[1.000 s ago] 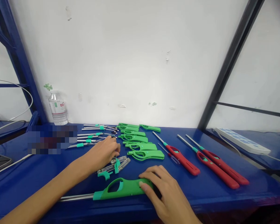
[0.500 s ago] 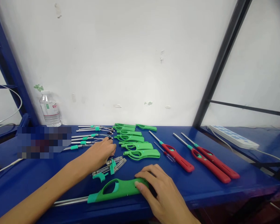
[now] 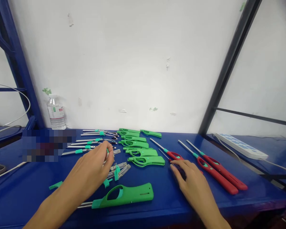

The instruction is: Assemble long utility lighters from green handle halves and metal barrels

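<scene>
My left hand [image 3: 92, 165] is closed in a pinch on a clear plastic tube [image 3: 116, 152], with a bit of teal between the fingers. Beneath it lie more clear tubes [image 3: 124, 170] and teal trigger pieces [image 3: 107, 182]. My right hand [image 3: 192, 178] is closed around the handle of a small screwdriver [image 3: 164, 154], whose thin shaft points away to the left; its fingers hide most of the handle. Near the front edge lies a green long-necked lighter [image 3: 135, 193], untouched, its metal nozzle partly behind my left forearm. A red lighter [image 3: 173, 155] is partly covered by my right hand.
Several green lighter shells [image 3: 147, 161] form a column at the middle of the blue table [image 3: 143, 176]. Metal nozzle rods [image 3: 82, 151] lie left of them. Two more red lighters [image 3: 216, 173] rest at right. A water bottle [image 3: 56, 114] and power strip [image 3: 240, 146] stand farther out.
My right hand has left the green lighter and moved right onto the screwdriver. My left hand has drawn back slightly with a clear tube. The view has shifted a little.
</scene>
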`<move>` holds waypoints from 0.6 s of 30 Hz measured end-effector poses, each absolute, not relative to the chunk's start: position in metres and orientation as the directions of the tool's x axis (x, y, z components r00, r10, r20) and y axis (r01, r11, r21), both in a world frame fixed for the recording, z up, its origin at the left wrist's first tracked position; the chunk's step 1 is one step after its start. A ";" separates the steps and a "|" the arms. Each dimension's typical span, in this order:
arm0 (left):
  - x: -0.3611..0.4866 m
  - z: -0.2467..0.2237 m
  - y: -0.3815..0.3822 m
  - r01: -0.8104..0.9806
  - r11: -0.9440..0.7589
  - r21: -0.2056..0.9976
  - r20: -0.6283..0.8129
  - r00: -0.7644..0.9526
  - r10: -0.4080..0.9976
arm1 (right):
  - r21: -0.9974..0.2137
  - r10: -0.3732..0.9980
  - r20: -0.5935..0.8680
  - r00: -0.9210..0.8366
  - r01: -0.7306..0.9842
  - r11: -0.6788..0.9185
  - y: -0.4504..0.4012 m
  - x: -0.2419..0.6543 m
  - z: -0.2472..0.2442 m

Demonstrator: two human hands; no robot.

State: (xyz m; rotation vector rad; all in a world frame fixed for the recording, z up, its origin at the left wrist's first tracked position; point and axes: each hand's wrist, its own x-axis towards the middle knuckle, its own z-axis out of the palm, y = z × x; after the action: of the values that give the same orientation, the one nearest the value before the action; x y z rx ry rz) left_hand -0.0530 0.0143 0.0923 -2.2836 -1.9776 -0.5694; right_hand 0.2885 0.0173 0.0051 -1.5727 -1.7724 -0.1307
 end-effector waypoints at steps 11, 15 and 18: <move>-0.036 0.082 0.000 0.784 -0.304 0.541 0.313 0.148 0.938 | -0.304 0.798 0.593 0.103 0.947 0.104 0.021 0.290 0.021; -0.031 0.086 0.001 0.590 -0.289 0.754 0.244 0.157 0.957 | -0.368 0.644 0.749 0.156 0.906 0.208 0.003 0.296 0.056; -0.027 0.089 0.000 0.429 -0.248 0.869 0.202 0.150 0.968 | -0.424 0.584 0.795 0.164 0.839 0.342 -0.010 0.288 0.092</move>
State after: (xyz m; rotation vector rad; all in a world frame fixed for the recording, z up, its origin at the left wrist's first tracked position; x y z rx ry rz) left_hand -0.0275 -0.0002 0.0886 -2.7622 -2.0853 -1.6310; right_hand 0.2884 -0.0098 0.0921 -1.3449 -1.5227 -0.2954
